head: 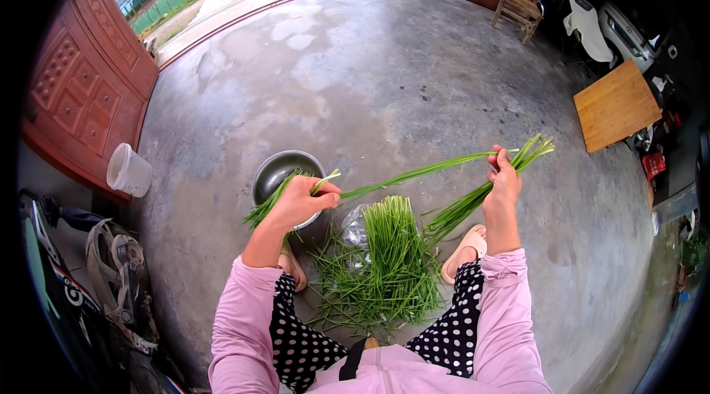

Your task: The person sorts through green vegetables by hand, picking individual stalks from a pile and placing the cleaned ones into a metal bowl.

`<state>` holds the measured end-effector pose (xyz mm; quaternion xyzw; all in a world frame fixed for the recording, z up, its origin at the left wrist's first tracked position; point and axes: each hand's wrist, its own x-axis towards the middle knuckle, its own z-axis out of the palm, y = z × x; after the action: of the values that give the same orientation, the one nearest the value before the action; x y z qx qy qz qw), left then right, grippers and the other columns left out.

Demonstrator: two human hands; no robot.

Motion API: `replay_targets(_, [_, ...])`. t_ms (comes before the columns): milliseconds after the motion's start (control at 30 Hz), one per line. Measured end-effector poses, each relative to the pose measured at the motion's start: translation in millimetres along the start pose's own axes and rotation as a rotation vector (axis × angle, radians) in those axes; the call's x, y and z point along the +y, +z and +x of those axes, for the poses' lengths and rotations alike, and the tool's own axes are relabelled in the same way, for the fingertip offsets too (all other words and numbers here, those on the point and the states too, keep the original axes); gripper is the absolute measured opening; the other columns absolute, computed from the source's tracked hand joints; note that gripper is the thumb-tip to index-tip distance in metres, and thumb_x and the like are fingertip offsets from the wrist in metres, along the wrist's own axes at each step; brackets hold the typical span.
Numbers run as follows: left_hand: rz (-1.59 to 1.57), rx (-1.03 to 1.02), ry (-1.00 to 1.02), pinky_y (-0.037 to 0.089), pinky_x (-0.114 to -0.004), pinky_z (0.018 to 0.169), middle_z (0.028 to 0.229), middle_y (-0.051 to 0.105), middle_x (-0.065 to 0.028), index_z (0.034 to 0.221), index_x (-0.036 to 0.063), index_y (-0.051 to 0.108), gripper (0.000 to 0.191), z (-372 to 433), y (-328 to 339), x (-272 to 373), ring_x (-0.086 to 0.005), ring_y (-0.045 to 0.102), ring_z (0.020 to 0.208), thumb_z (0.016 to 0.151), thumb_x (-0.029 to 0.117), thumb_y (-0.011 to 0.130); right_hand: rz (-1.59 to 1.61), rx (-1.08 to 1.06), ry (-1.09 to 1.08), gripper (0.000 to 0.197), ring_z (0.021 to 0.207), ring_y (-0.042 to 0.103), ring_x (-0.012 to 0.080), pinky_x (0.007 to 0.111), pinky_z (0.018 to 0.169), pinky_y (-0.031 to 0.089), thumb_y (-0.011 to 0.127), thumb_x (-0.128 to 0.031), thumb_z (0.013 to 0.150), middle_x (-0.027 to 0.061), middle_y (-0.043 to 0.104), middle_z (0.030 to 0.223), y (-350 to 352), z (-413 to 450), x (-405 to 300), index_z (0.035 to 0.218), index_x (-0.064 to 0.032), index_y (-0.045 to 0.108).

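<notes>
My left hand (310, 197) is closed on a few green garlic chive stalks, their pale ends poking out past the fingers, over a metal basin (272, 169) with a bundle of greens at its rim. My right hand (503, 172) grips a bunch of long chives (463, 211), pale ends up and to the right. A long strand (410, 175) stretches between both hands, pinched at the right fingertips. Below them, a large pile of chives (394, 261) lies on the floor between my feet, beside crumpled clear plastic (356, 227).
A white bucket (129, 170) stands by the red door (89, 83) at left. A bicycle or scooter part (119, 277) is at lower left. At right are a wooden board (617, 105) and a wooden stool (517, 12). Sandals (465, 252) flank the pile.
</notes>
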<state>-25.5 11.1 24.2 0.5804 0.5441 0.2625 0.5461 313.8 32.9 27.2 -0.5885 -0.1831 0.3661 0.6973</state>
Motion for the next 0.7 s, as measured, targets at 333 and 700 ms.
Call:
replay_targets(333, [0.270, 0.069, 0.099, 0.038, -0.023, 0.051, 0.060, 0.056, 0.0016, 0.081, -0.0021, 0.065, 0.017, 2, -3, -7, -0.0059, 0.049, 0.056, 0.075, 0.012, 0.058, 0.022, 0.018, -0.004, 0.014, 0.070, 0.051, 0.0033, 0.022, 0.062, 0.029, 0.059, -0.024, 0.083, -0.0049, 0.059, 0.078, -2, -5, -9, 0.087, -0.0116, 0.063])
replay_targets(700, [-0.186, 0.177, 0.101, 0.037, -0.022, 0.063, 0.084, 0.051, -0.0005, 0.073, 0.0038, 0.063, 0.006, 9, 1, -14, -0.0089, 0.049, 0.080, 0.076, 0.004, 0.057, 0.018, -0.104, -0.048, 0.012, 0.060, 0.046, 0.0021, 0.018, 0.052, 0.029, 0.062, -0.019, 0.081, -0.0045, 0.056, 0.069, 4, -24, -14, 0.083, -0.0072, 0.064])
